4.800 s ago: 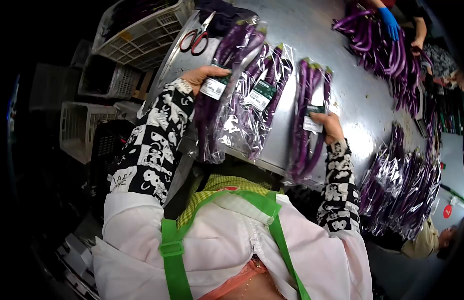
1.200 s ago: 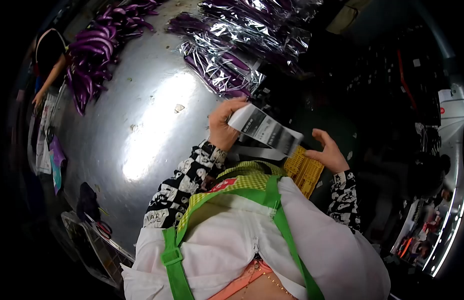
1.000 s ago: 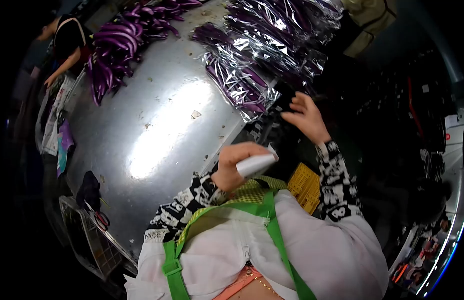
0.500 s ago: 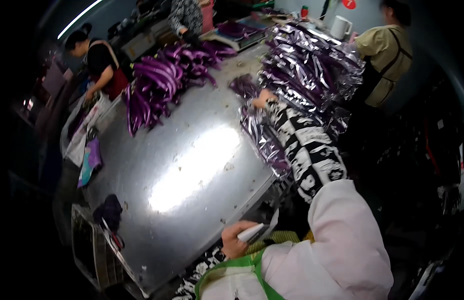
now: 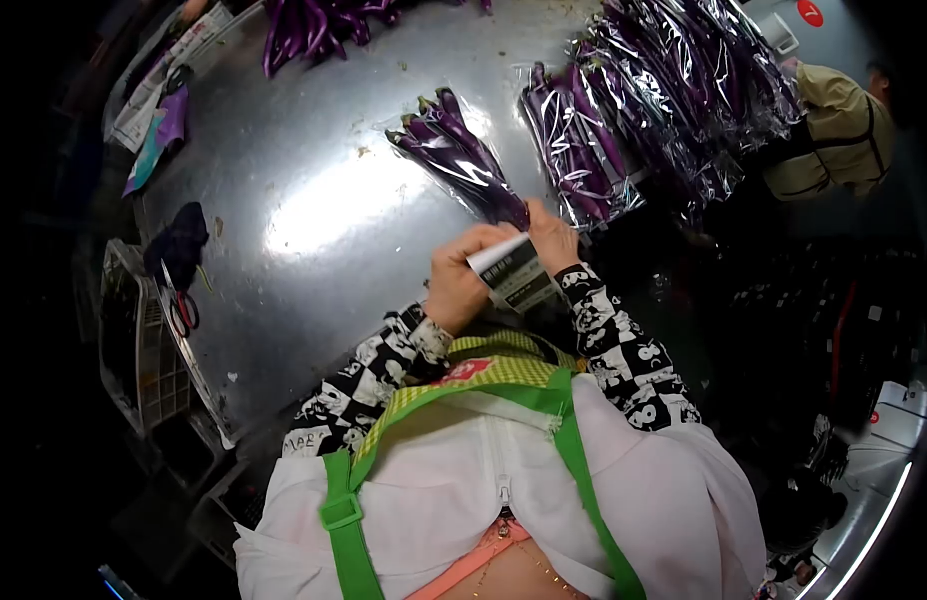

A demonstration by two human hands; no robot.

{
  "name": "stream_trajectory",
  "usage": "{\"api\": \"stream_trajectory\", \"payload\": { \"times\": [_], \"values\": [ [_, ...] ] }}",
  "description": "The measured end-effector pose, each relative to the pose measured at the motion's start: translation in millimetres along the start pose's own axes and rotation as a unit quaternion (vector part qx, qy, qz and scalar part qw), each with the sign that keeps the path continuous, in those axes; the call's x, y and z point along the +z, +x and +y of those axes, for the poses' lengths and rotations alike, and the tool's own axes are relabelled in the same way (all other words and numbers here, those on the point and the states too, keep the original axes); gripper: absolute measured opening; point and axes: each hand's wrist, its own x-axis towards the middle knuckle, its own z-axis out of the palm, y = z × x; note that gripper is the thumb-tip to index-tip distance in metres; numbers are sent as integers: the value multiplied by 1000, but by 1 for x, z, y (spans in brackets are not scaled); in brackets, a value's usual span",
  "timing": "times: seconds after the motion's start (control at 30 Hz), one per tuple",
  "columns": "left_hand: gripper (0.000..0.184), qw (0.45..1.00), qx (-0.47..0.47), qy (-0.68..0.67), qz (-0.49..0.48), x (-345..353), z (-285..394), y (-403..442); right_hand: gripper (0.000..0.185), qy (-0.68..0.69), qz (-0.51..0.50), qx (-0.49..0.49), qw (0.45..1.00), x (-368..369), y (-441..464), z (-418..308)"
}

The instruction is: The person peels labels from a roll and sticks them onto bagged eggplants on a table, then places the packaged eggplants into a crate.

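Observation:
A clear bag of long purple eggplants (image 5: 454,165) lies on the metal table in front of me, stem ends pointing away. My right hand (image 5: 554,240) is closed at the near end of this bag, its fingers on the plastic. Beside it, my left hand (image 5: 458,282) is closed around a stack of white and dark printed labels (image 5: 516,274). The labels lie between my two hands and cover part of the fingers. More bagged eggplants (image 5: 579,150) lie just to the right of the bag.
A large pile of bagged eggplants (image 5: 699,80) covers the table's right side. Loose eggplants (image 5: 319,30) lie at the far edge. Red-handled scissors (image 5: 184,312) and a dark cloth (image 5: 179,240) sit at the left edge, above a crate (image 5: 164,350). A co-worker (image 5: 834,130) stands at right.
My right hand has come back from the bagged pile toward my left hand, and a bag of eggplants now lies before me. My view has tilted down.

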Motion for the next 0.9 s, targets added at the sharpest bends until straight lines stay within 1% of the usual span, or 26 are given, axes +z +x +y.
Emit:
{"api": "stream_trajectory", "payload": {
  "times": [0.03,0.07,0.1,0.17,0.2,0.23,0.27,0.3,0.33,0.37,0.4,0.43,0.5,0.53,0.6,0.63,0.7,0.73,0.77,0.8,0.83,0.87,0.9],
  "values": [
    [10,999,47,-15,7,-5,-14,5,60,-21,21,-7,1000,-7,-4,-1],
    [11,999,24,-40,11,-10,-20,7,69,-127,99,-23,987,-12,-12,-6],
    [11,999,22,-41,11,-10,-22,6,64,-46,150,-49,986,-25,-14,-9],
    [11,998,25,-26,55,-7,-20,9,47,73,221,-138,963,-55,-17,-18],
    [11,998,24,-28,57,-6,-21,8,47,72,218,-138,963,-72,-23,-31],
    [11,997,5,-58,58,-5,-22,8,41,315,93,-98,939,-88,-30,-45],
    [11,994,-15,-87,59,-4,-23,8,36,535,-39,-49,842,-96,-35,-53],
    [10,991,-34,-116,60,-3,-24,8,36,534,-40,-48,843,-97,-35,-55],
    [10,989,-29,-135,61,-1,-22,9,33,447,-36,-109,887,-98,-34,-56],
    [10,988,-28,-135,65,0,-22,9,30,355,-32,-170,919,-99,-33,-58],
    [10,989,-10,-134,54,0,-22,9,23,383,-42,-141,912,-100,-33,-64],
    [10,990,7,-131,43,0,-23,8,23,382,-46,-144,912,-100,-31,-64],
    [7,989,14,-136,55,0,-28,9,18,375,-67,-153,912,-98,-28,-62],
    [6,987,-2,-151,51,-1,-31,9,18,375,-70,-155,911,-98,-26,-61],
    [2,979,-44,-191,53,1,-40,10,12,355,-98,-146,918,-98,-21,-59],
    [2,979,-41,-190,56,0,-51,7,12,355,-100,-149,917,-95,-17,-58],
    [4,981,-131,-115,85,-2,-79,1,9,274,-65,-199,939,-89,-4,-56],
    [9,973,-135,-148,117,4,-82,-1,7,270,-50,-193,942,-88,3,-59],
    [9,973,-133,-146,121,-1,-89,-7,10,248,-50,-193,948,-89,13,-59],
    [14,976,-205,-49,59,-11,-97,-15,12,249,-72,-168,951,-91,25,-62],
    [20,961,-273,49,-4,-20,-99,-23,14,248,-93,-144,954,-92,39,-65],
    [31,958,-270,90,-30,-24,-89,-29,16,294,-119,-123,940,-83,56,-63],
    [31,934,-301,169,-89,-32,-86,-36,18,347,-166,-86,919,-75,73,-64]
  ]
}}
